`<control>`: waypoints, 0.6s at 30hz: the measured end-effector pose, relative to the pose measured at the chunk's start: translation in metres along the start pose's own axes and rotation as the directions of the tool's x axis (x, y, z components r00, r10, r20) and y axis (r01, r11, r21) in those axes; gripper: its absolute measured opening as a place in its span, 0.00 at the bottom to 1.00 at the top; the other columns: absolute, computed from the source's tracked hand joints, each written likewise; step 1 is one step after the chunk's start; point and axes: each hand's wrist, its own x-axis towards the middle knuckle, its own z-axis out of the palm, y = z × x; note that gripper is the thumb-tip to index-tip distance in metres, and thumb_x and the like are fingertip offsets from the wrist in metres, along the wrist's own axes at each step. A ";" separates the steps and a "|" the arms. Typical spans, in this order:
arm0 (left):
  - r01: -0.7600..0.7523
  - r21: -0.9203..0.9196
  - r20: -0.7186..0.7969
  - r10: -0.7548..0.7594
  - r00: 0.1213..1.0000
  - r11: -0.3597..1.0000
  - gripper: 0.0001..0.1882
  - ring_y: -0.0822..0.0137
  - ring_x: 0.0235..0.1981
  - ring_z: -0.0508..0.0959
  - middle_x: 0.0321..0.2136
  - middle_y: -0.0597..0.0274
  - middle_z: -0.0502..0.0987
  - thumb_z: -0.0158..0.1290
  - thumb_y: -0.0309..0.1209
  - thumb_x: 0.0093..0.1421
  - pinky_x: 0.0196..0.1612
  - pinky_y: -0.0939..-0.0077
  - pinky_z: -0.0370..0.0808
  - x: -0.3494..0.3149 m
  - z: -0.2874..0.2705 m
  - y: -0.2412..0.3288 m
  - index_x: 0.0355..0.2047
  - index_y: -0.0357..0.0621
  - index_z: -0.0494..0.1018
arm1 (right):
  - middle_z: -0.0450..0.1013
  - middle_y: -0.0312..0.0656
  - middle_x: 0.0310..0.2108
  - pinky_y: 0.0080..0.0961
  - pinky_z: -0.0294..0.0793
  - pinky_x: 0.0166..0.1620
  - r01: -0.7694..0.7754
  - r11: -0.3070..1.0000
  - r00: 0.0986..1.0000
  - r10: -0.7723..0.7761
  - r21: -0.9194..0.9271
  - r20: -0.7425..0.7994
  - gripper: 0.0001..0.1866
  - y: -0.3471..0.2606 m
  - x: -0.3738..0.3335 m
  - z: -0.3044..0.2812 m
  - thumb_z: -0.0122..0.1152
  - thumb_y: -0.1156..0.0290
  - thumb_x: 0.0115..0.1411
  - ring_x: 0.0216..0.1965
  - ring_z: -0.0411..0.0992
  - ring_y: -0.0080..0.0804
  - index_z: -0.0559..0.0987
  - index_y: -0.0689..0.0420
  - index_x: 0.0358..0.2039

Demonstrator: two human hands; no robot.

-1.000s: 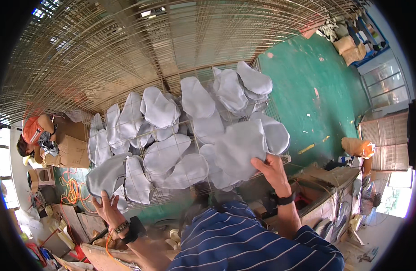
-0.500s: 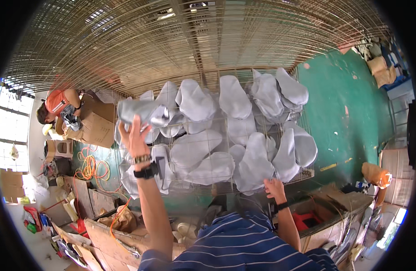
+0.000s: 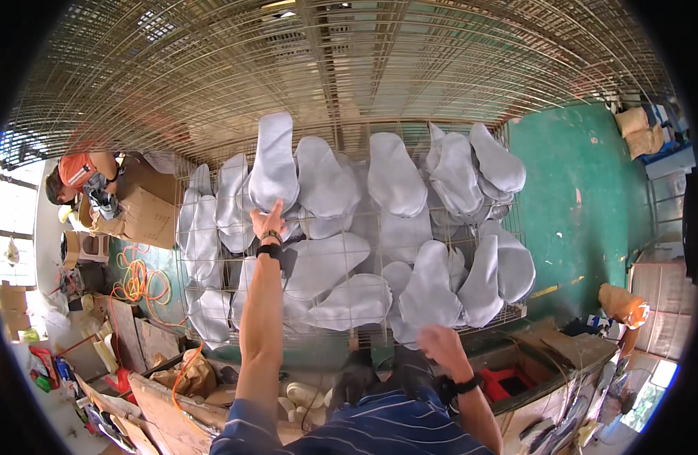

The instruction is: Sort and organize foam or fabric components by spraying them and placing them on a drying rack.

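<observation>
Grey, sole-shaped pieces (image 3: 398, 174) with a smooth sheen lie and lean in rows on a wire rack (image 3: 341, 246) in front of me. Their exact kind is not clear. At the far left of the middle, one grey sole-shaped piece (image 3: 275, 163) stands with its narrow end pointing away. My left hand (image 3: 269, 224) touches its near, rounded end, index finger stretched out and fingers apart. Near the rack's front edge is my right hand (image 3: 444, 350), smeared by motion, beside another grey piece (image 3: 428, 292); its fingers cannot be made out.
A wire-grid panel (image 3: 341, 61) rises over the rack's far side. To the left, a person in an orange top (image 3: 78, 171) bends by a cardboard box (image 3: 148, 216). An orange hose (image 3: 140, 277) lies coiled on the green floor (image 3: 576, 189). Wooden bins (image 3: 550, 379) stand near my body.
My left hand has moved right; the grey piece above it, tilted sideways before, now appears to stand upright farther right. My right hand has drawn back toward me from the rack's edge.
</observation>
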 end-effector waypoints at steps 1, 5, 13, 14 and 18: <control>-0.002 0.001 -0.002 0.002 1.000 1.000 0.50 0.66 0.27 0.83 0.41 0.50 0.79 0.73 0.45 0.48 0.23 0.69 0.83 -0.003 -0.004 0.003 0.65 0.37 0.61 | 0.77 0.40 0.22 0.27 0.76 0.30 0.077 0.997 0.996 -0.078 0.028 0.049 0.17 -0.016 0.027 0.007 0.68 0.60 0.62 0.22 0.75 0.25 0.82 0.62 0.40; 0.020 -0.041 -0.009 -0.020 1.000 0.999 0.50 0.67 0.26 0.81 0.37 0.53 0.79 0.73 0.44 0.49 0.23 0.70 0.83 -0.012 -0.022 0.002 0.66 0.34 0.60 | 0.73 0.33 0.22 0.20 0.69 0.21 0.055 0.861 0.997 -0.078 0.505 0.024 0.22 -0.138 0.159 0.067 0.64 0.54 0.66 0.19 0.68 0.17 0.79 0.62 0.45; 0.082 -0.122 0.047 -0.077 0.996 0.989 0.52 0.65 0.29 0.80 0.37 0.51 0.79 0.73 0.45 0.51 0.24 0.68 0.82 -0.030 -0.007 -0.008 0.66 0.34 0.54 | 0.76 0.41 0.18 0.28 0.75 0.19 0.004 0.890 0.984 0.079 0.457 -0.163 0.17 -0.166 0.331 0.121 0.62 0.59 0.60 0.17 0.76 0.27 0.78 0.62 0.28; 0.089 -0.141 0.071 -0.079 0.994 0.986 0.51 0.64 0.30 0.80 0.37 0.51 0.79 0.72 0.45 0.52 0.24 0.68 0.82 -0.034 -0.002 -0.009 0.65 0.34 0.55 | 0.76 0.42 0.17 0.27 0.75 0.19 0.000 0.876 0.969 0.120 0.483 -0.218 0.15 -0.156 0.329 0.115 0.60 0.60 0.61 0.16 0.76 0.27 0.78 0.62 0.28; 0.102 -0.094 -0.060 -0.108 0.992 0.990 0.49 0.66 0.26 0.81 0.37 0.50 0.81 0.72 0.42 0.50 0.23 0.68 0.83 -0.034 -0.015 -0.012 0.65 0.36 0.58 | 0.77 0.42 0.19 0.26 0.74 0.18 -0.029 0.821 0.957 0.188 0.570 -0.221 0.13 -0.168 0.302 0.120 0.57 0.65 0.63 0.15 0.73 0.25 0.78 0.62 0.28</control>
